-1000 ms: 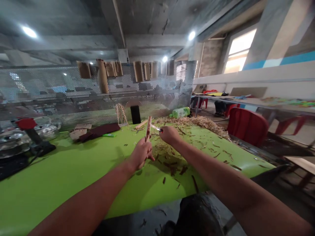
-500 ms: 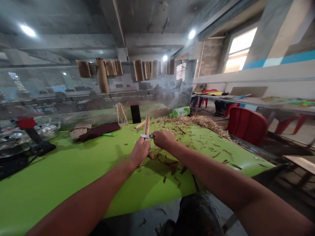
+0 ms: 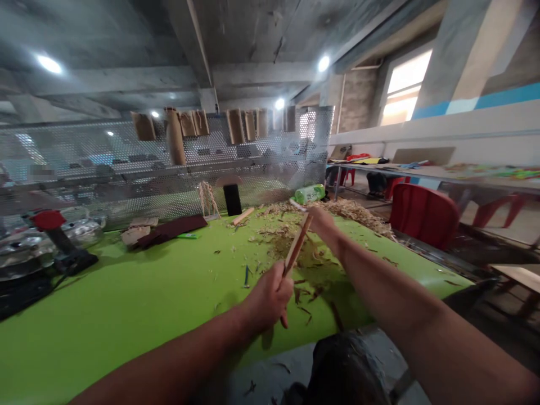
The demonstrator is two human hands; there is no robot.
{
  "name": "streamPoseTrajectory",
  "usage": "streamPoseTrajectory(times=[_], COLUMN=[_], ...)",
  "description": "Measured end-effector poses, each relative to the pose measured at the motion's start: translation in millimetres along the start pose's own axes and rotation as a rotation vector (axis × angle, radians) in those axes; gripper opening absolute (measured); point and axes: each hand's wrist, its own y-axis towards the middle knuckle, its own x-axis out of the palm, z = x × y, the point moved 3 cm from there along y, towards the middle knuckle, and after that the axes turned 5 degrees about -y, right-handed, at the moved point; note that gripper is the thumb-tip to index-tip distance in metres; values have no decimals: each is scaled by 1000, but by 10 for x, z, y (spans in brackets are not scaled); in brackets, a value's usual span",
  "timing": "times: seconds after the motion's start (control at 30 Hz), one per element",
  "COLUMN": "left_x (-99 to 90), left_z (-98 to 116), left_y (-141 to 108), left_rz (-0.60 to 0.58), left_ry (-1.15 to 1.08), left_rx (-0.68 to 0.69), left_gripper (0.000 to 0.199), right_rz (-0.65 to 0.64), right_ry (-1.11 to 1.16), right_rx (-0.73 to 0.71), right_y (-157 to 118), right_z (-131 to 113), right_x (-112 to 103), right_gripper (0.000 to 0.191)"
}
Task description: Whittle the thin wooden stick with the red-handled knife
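Long, thin wooden strip (image 3: 297,244), pale and flat, up in the air above the table and leaning toward the right, with its lower end below the left hand (image 3: 268,298) and its upper end almost at the right hand (image 3: 321,221). Contact at that upper end not possible to tell. Left hand closed in a tight fist around the strip. Right hand closed too, around a small knife (image 3: 296,205), with the handle hidden in the hand and the pale blade pointing to the left, just beside the top of the strip.

Very little room between the hands at the top of the strip, more room under them, above scattered dark wood chips (image 3: 312,264). Close to the person's dark trousers (image 3: 343,374), the curved front edge of the green table (image 3: 126,315). Along the right side, a metal rail (image 3: 434,256), and behind it a red plastic chair (image 3: 424,216). Beyond the hands, a thick pile of pale wood shavings (image 3: 350,211) and a green plastic bottle (image 3: 310,194) on its side, against a perforated metal screen (image 3: 261,163) with brown paper tubes (image 3: 175,136) hanging on it. Left of the hands, a broad green stretch with a few chips, then a dark cloth (image 3: 171,230) and a red-topped clamp (image 3: 48,220).
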Motion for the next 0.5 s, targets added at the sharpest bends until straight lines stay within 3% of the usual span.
streamPoseTrajectory(times=[0.07, 0.17, 0.33, 0.5], left_x=[30, -56, -161, -317], left_z=[0, 12, 37, 23], left_y=[-15, 68, 159, 218], left_rz=[-19, 36, 36, 106], left_ry=[-17, -85, -177, -191], left_rx=[-31, -83, -51, -17], left_gripper=[36, 40, 43, 40], right_rz=[-17, -26, 45, 122], right_ry=[10, 43, 137, 131], right_rx=[127, 176, 77, -131], right_y=[162, 240, 96, -234], right_z=[273, 328, -74, -437], right_x=[-12, 66, 181, 106], right_gripper=[32, 34, 36, 35])
